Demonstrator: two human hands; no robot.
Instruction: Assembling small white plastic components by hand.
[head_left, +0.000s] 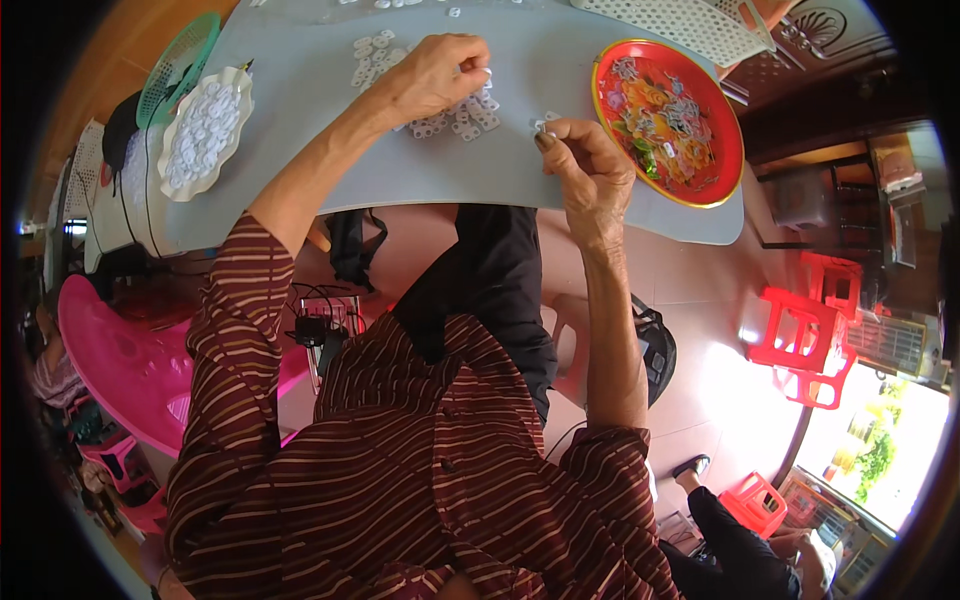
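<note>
My left hand (435, 75) is closed over the table, fingertips pinched, with a bit of white plastic showing at them. Under and beside it lies a loose heap of small flat white plastic pieces with holes (470, 117). A second patch of white pieces (372, 55) lies beyond my left wrist. Between thumb and forefinger, my right hand (592, 170) pinches a small white plastic piece (540, 127), just left of a red round tray (735, 150). Small pieces, too fine to name, are scattered over the tray's flower pattern.
A pale scalloped dish (170, 180) full of white pieces stands at the left beside a green basket (205, 45). A white perforated basket (670, 20) and another person's hand (768, 12) are at the far right. The grey table's (390, 180) near edge curves before me.
</note>
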